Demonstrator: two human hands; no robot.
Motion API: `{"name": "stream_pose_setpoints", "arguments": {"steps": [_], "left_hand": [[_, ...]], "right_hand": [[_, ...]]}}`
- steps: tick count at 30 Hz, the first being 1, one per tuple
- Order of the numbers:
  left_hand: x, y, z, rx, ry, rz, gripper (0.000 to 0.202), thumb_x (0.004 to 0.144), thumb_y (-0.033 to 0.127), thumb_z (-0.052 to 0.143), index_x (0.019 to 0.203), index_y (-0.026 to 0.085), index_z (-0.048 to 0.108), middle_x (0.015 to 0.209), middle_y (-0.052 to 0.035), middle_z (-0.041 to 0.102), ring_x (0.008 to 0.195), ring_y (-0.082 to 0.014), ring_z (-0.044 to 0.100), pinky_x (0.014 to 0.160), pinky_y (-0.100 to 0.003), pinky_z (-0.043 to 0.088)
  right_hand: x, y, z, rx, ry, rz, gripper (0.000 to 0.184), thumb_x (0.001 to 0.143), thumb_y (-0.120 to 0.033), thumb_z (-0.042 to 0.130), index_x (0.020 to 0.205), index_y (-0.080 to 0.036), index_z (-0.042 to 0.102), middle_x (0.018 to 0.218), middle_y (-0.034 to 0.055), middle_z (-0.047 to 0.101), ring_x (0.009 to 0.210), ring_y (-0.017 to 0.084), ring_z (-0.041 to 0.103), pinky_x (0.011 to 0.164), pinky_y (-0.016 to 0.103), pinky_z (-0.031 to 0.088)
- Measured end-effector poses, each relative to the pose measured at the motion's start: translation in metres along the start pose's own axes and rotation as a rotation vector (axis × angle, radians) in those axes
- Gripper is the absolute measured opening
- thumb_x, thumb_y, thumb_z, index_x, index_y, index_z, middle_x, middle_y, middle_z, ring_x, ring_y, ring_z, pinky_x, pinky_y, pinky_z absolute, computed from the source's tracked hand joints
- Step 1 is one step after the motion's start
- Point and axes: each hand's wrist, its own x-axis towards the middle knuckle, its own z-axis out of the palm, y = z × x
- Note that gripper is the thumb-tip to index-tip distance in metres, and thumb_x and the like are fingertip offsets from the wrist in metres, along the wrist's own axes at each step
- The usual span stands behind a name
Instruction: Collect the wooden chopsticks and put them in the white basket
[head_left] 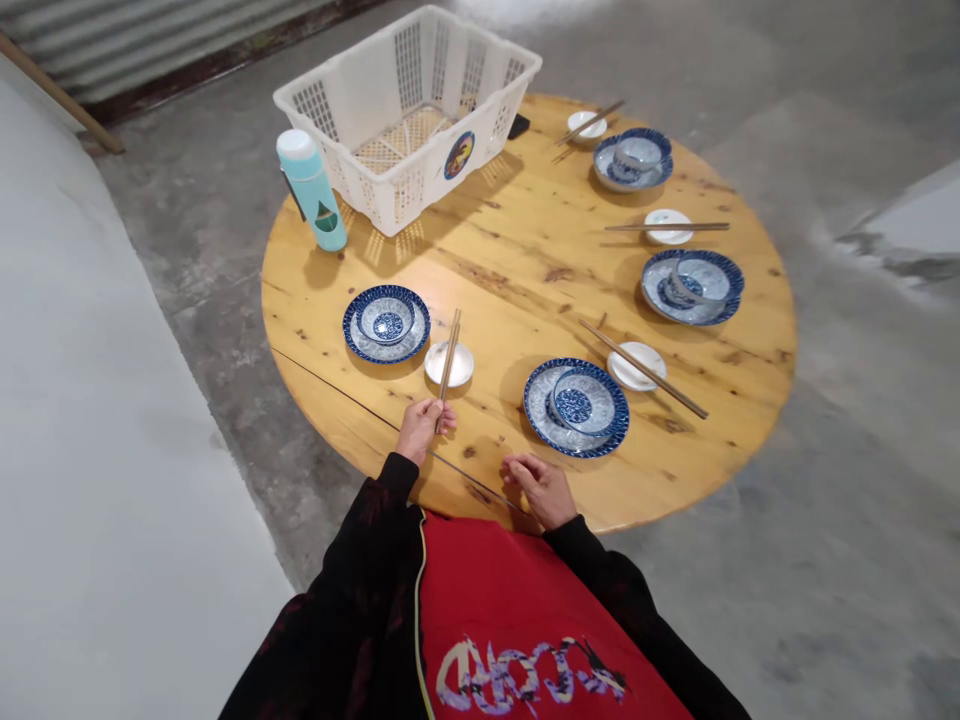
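My left hand (pixel 424 428) grips the near end of a pair of chopsticks (pixel 448 366), whose far part lies across a small white dish (pixel 460 364). Left of that dish sits a blue-patterned plate (pixel 355 345) with a bowl (pixel 385 314) in it. My right hand (pixel 541 488) hovers by the table's near edge, fingers curled together; whether anything is in them is hidden. Closest to it is another blue-patterned plate (pixel 540 422) bearing a bowl (pixel 583 402). To that plate's right, a second pair of chopsticks (pixel 660 382) rests slantwise on a white dish (pixel 626 375).
A white plastic basket (pixel 420 185) stands at the back of the round wooden table (pixel 510 260). Beside it is an upright turquoise bottle (pixel 313 195). Two more plates (pixel 656 300) (pixel 609 180) with bowls, dishes and chopsticks line the right side. A dark flat object (pixel 518 126) lies behind the basket.
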Motion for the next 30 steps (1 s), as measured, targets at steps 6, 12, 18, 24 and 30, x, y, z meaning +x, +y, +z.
{"name": "stream_pose_setpoints", "arguments": {"steps": [6, 12, 18, 24, 30], "left_hand": [[-0.001, -0.002, 0.000, 0.007, 0.012, 0.002, 0.025, 0.085, 0.036, 0.069, 0.081, 0.012, 0.066, 0.071, -0.0077, 0.072, 0.056, -0.0109, 0.066, 0.050, -0.018, 0.046], [-0.002, -0.003, 0.001, 0.011, 0.024, 0.011, 0.026, 0.085, 0.037, 0.069, 0.081, 0.011, 0.066, 0.070, -0.0070, 0.071, 0.056, -0.0106, 0.065, 0.050, -0.018, 0.046], [-0.002, -0.003, 0.001, 0.019, 0.031, 0.018, 0.031, 0.084, 0.042, 0.068, 0.084, 0.011, 0.067, 0.072, -0.0080, 0.072, 0.058, -0.0116, 0.066, 0.051, -0.019, 0.046], [-0.008, -0.001, -0.006, 0.032, 0.037, 0.054, 0.040, 0.080, 0.052, 0.069, 0.085, 0.012, 0.065, 0.076, -0.0085, 0.072, 0.063, -0.0138, 0.067, 0.056, -0.022, 0.050], [-0.015, 0.004, -0.025, 0.081, 0.128, 0.099, 0.044, 0.075, 0.056, 0.071, 0.085, 0.013, 0.067, 0.077, -0.0071, 0.070, 0.065, -0.0135, 0.065, 0.059, -0.023, 0.049]], "right_hand": [[0.000, 0.001, 0.000, 0.004, -0.002, 0.003, 0.045, 0.072, -0.062, 0.065, 0.077, -0.018, 0.070, 0.074, 0.0080, 0.072, 0.061, 0.021, 0.066, 0.062, 0.033, 0.054], [0.002, 0.004, -0.001, -0.053, -0.025, -0.018, 0.046, 0.075, -0.062, 0.062, 0.078, -0.017, 0.070, 0.070, 0.0072, 0.071, 0.063, 0.021, 0.066, 0.065, 0.033, 0.054], [0.002, 0.005, 0.000, -0.029, -0.028, -0.004, 0.048, 0.074, -0.063, 0.063, 0.078, -0.017, 0.069, 0.072, 0.0082, 0.071, 0.062, 0.021, 0.066, 0.064, 0.033, 0.054], [0.000, 0.006, -0.002, -0.015, -0.035, -0.009, 0.046, 0.073, -0.062, 0.062, 0.077, -0.016, 0.068, 0.071, 0.0077, 0.070, 0.062, 0.021, 0.065, 0.064, 0.032, 0.053], [-0.007, 0.011, 0.002, -0.006, -0.063, 0.045, 0.043, 0.072, -0.059, 0.060, 0.076, -0.017, 0.067, 0.071, 0.0068, 0.068, 0.061, 0.020, 0.063, 0.060, 0.030, 0.051]]}}
